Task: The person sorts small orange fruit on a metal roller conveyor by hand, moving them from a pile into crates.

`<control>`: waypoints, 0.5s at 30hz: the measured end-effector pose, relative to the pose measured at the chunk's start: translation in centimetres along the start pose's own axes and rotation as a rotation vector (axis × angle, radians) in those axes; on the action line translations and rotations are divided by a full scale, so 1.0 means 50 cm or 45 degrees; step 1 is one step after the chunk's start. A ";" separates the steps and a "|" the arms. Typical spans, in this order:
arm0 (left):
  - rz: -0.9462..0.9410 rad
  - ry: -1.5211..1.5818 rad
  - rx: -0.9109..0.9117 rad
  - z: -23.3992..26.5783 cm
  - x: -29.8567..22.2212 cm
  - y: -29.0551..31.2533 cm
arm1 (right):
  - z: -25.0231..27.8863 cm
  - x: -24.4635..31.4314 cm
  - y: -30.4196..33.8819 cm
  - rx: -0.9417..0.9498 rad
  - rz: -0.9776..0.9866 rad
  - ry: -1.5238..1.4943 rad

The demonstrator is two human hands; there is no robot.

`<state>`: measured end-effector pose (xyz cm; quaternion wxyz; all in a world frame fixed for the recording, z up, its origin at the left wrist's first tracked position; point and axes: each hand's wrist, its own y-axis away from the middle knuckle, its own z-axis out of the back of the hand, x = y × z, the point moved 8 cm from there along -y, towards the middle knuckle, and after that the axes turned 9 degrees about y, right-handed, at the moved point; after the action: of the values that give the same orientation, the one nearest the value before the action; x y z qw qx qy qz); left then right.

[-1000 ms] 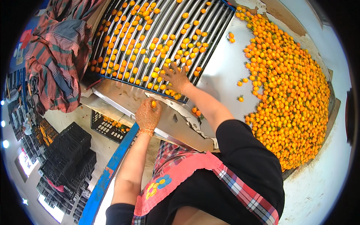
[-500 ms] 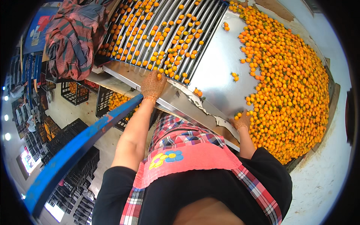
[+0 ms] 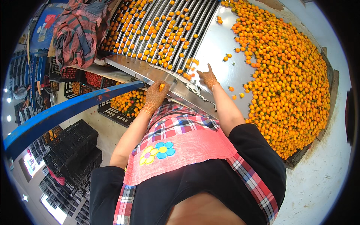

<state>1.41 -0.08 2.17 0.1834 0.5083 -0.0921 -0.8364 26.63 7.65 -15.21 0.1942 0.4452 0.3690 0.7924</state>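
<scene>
My left hand (image 3: 154, 98), in a brown patterned glove, is closed around an orange cherry tomato (image 3: 161, 87) beside the metal edge of the sorting machine. My right hand (image 3: 208, 78), gloved alike, reaches over the smooth metal sheet (image 3: 215, 48) with its fingers apart. Just left of its fingertips, several cherry tomatoes (image 3: 190, 68) are smeared by motion where the sheet meets the rollers (image 3: 195, 23). More orange and yellow tomatoes lie spread over the rollers. A large heap of cherry tomatoes (image 3: 292, 86), some with green stems, covers the right part of the sheet.
A blue metal bar (image 3: 75, 109) slants across the left side. Crates of orange tomatoes (image 3: 127, 103) and red tomatoes (image 3: 93, 79) stand below the machine. Black crates (image 3: 71, 150) are stacked on the floor. Plaid cloth (image 3: 80, 35) hangs at the upper left.
My left hand has drawn back from the rollers with a tomato. My right hand has moved from the heap's near edge up and left toward the rollers, and tomatoes beside it are moving.
</scene>
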 end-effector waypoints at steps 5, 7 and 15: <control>0.227 0.007 0.060 -0.012 0.073 -0.025 | 0.250 -0.023 0.069 -0.865 0.407 0.663; 0.471 0.180 0.119 -0.013 0.051 -0.018 | 0.381 -0.136 0.132 -1.182 -0.097 0.981; 0.162 -0.203 0.044 0.006 0.030 -0.022 | 0.439 -0.299 0.195 -0.902 -1.003 0.542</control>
<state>0.27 0.30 0.71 0.2195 0.4363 -0.1530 -0.8591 53.38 0.80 -8.95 0.5338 0.0124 0.2500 0.8077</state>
